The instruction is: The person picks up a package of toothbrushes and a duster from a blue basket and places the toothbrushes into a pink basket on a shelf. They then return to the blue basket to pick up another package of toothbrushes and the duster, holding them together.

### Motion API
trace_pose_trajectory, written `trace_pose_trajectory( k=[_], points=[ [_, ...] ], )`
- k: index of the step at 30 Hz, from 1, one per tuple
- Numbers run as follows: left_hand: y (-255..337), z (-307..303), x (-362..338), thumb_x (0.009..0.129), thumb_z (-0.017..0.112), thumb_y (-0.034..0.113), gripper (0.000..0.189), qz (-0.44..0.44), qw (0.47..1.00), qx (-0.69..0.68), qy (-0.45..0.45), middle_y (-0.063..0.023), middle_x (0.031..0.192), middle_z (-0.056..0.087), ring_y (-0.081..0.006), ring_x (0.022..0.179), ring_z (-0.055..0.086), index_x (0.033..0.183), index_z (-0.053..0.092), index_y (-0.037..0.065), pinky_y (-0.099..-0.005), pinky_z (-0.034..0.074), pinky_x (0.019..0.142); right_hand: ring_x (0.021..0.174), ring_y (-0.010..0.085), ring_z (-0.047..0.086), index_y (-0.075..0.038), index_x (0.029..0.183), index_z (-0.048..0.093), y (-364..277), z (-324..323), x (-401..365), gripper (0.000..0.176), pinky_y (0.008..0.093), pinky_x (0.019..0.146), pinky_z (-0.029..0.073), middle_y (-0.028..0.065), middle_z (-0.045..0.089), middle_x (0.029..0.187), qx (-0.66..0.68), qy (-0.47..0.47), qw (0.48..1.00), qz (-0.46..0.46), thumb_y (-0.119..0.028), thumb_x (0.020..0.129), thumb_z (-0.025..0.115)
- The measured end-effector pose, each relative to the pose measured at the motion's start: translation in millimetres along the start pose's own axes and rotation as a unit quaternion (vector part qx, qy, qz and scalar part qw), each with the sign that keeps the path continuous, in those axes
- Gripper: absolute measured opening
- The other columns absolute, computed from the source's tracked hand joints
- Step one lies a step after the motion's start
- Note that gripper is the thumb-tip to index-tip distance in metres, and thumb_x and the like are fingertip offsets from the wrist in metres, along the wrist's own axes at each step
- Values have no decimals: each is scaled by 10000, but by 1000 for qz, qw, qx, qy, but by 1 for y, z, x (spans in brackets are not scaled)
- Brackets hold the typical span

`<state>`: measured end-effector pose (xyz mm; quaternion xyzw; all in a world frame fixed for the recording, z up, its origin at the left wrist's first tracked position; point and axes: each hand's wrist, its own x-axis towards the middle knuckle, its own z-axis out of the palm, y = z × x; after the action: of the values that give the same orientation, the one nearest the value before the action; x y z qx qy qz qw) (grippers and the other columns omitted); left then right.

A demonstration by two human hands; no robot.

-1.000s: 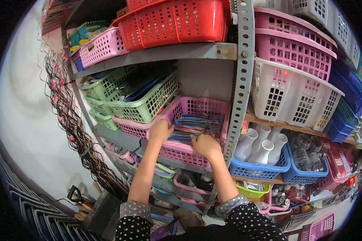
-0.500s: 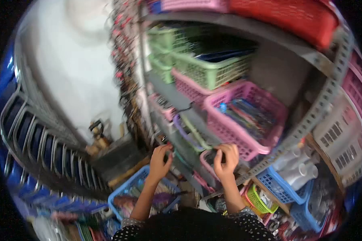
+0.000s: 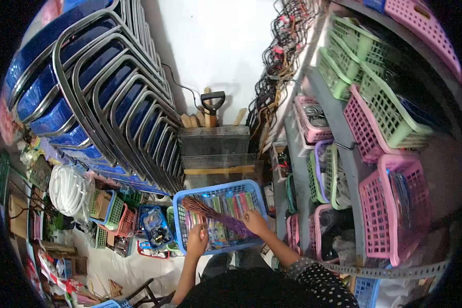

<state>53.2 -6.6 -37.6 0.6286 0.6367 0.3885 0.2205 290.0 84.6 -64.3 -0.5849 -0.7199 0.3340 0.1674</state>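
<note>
A blue basket full of small colourful packets stands in front of me. Across the packets lies a brown and purple mesh bundle. My left hand is at the basket's near left edge, its fingers curled; what they hold, if anything, is too small to name. Over the right part of the basket, my right hand has its fingers bent together at the purple end of the mesh. Whether it grips the mesh is hard to see.
Stacked blue chairs with metal frames rise at the left. Shelves at the right hold pink baskets and green baskets. Behind the blue basket is a dark box with a black-handled tool. Small baskets stand lower left.
The view has turned left from the shelves towards the chairs and the blue basket. Both hands, earlier raised near the shelf, are now down at the blue basket.
</note>
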Motion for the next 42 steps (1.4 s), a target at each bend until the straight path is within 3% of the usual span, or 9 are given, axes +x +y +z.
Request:
trace_pose_trajectory(
  k=[9, 15, 20, 25, 30, 33, 40, 41, 42],
  points=[
    [3, 30, 10, 781, 550, 124, 235, -54, 995, -16, -76, -164, 984, 567, -330, 941, 529, 997, 561, 33, -381, 409, 825, 959, 405, 537, 11, 1228, 346, 49, 85, 80, 641, 477, 769, 466, 224, 408, 1228, -269, -94, 934, 215, -260, 725, 638],
    [-9, 62, 34, 799, 541, 117, 221, -82, 991, -53, -93, -145, 987, 574, -295, 949, 543, 998, 560, 24, -368, 413, 827, 967, 343, 544, 15, 1241, 332, 81, 137, 97, 703, 426, 770, 462, 243, 382, 1228, -406, -96, 884, 213, -342, 712, 628],
    [-5, 66, 43, 812, 529, 104, 214, -59, 991, -77, -88, -139, 962, 575, -277, 918, 554, 1004, 559, 13, -349, 419, 816, 919, 417, 552, 22, 1185, 366, 93, 124, 89, 598, 487, 746, 465, 272, 419, 1196, -213, -3, 954, 210, -242, 715, 625],
    [-19, 67, 37, 877, 491, 176, 233, -205, 941, -245, -113, -95, 1046, 576, -208, 960, 549, 1057, 544, 37, -338, 410, 845, 970, 376, 530, 15, 1123, 417, 45, 58, 72, 608, 414, 820, 442, 202, 497, 1087, -61, 20, 972, 225, -301, 671, 673],
    [-31, 48, 34, 895, 373, 465, 520, -319, 813, -472, -123, -109, 1123, 549, -242, 1017, 532, 1199, 453, 51, -390, 382, 902, 1068, 368, 461, -25, 1149, 403, 3, 23, 49, 595, 413, 884, 391, 209, 465, 1114, 52, 19, 990, -128, -127, 621, 657],
    [-29, 23, 41, 861, 409, 507, 647, -337, 634, -681, -147, -164, 1224, 476, -269, 1074, 500, 1258, 383, -3, -406, 373, 942, 1140, 322, 413, -73, 1161, 421, -49, 0, 35, 599, 422, 901, 358, 141, 436, 1182, 2, -29, 971, -235, -69, 605, 645],
    [-34, 8, 18, 784, 624, 196, 416, -400, 783, -465, -100, -102, 1030, 604, -188, 928, 589, 1139, 525, 1, -327, 479, 794, 1185, 283, 373, -100, 1188, 420, -65, 11, 24, 581, 478, 913, 289, 104, 383, 1260, -163, -55, 893, -416, -141, 656, 650],
    [-43, 10, 11, 792, 591, 139, 407, -411, 754, -506, -82, -120, 1030, 599, -208, 806, 620, 1164, 495, 3, -318, 536, 525, 1198, 309, 357, -114, 1234, 377, -63, 10, 21, 654, 483, 909, 299, 122, 365, 1279, -117, -40, 928, -351, -201, 660, 677],
    [-53, 10, 2, 792, 591, 139, 407, -409, 755, -507, -77, -120, 1030, 599, -208, 806, 620, 1164, 495, 3, -318, 536, 525, 1210, 334, 340, -128, 1280, 334, -58, 9, 18, 732, 487, 905, 310, 140, 346, 1298, -71, -26, 956, -284, -262, 663, 705]
  ],
)
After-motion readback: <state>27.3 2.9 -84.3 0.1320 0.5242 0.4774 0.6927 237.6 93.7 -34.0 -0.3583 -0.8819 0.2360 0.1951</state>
